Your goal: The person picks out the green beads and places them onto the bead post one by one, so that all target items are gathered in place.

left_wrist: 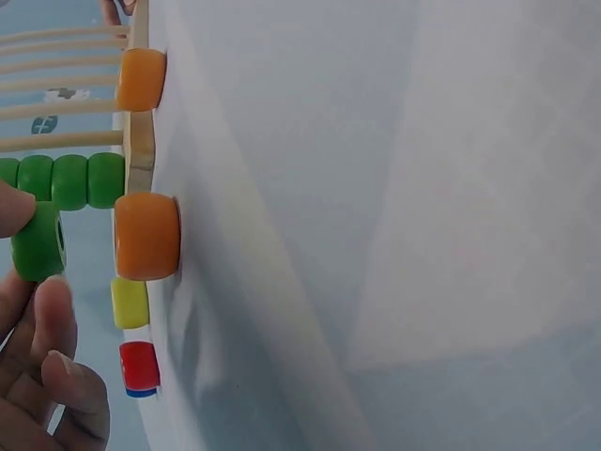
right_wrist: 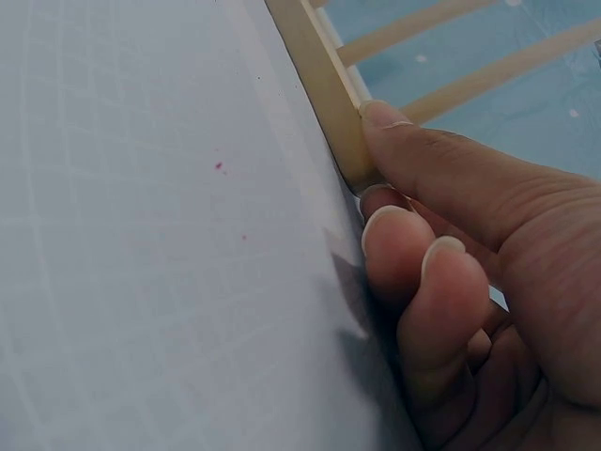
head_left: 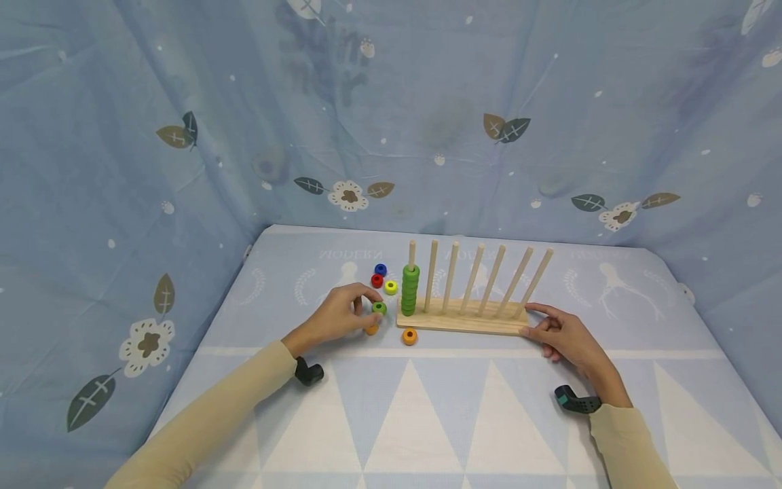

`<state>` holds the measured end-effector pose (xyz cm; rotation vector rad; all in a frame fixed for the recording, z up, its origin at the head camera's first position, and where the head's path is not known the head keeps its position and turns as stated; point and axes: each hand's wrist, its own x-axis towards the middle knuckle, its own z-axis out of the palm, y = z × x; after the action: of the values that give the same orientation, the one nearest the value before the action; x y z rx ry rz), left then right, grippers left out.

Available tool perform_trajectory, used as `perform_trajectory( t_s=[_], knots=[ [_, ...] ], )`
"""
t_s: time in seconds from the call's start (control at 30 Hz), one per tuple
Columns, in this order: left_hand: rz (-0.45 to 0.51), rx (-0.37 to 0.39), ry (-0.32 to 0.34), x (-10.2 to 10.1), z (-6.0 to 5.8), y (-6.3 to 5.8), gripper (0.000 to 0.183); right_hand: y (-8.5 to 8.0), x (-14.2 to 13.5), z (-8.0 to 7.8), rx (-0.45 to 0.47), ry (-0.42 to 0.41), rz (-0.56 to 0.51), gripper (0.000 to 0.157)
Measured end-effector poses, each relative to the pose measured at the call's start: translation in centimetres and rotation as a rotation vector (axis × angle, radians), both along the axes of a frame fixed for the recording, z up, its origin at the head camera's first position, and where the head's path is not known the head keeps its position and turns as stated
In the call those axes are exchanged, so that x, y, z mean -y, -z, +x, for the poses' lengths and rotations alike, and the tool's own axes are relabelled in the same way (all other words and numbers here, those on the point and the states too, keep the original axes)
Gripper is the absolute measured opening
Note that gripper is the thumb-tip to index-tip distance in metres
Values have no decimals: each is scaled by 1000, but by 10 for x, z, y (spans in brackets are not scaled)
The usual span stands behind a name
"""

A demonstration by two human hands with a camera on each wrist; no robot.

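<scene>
My left hand pinches a green bead between thumb and fingers, just left of a wooden peg stand. In the left wrist view the held green bead is tipped so its hole faces sideways. Several green beads are stacked on the stand's leftmost peg, whose tip shows above them; the other pegs are bare. At the stand's right end, my right hand holds the base by its corner. The right wrist view shows the thumb against the base's edge, the other fingers curled beside it.
One orange bead lies in front of the stand's left end. A second orange bead is partly covered by the left hand. Blue, red and yellow beads lie behind that hand. A patterned cloth curtain hangs behind the table.
</scene>
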<state>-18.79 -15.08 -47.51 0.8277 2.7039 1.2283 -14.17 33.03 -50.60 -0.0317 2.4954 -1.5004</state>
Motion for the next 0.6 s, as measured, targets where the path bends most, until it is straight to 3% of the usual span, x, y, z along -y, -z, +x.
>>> perform_trajectory(
  t_s=[0.23, 0.6],
  knots=[
    [21, 12, 3, 2, 0, -3, 25, 2, -1, 0, -6, -7, 7, 73],
    [26, -38, -15, 2, 0, -12, 31, 1, 0, 0, -13, -13, 5, 73]
  ],
)
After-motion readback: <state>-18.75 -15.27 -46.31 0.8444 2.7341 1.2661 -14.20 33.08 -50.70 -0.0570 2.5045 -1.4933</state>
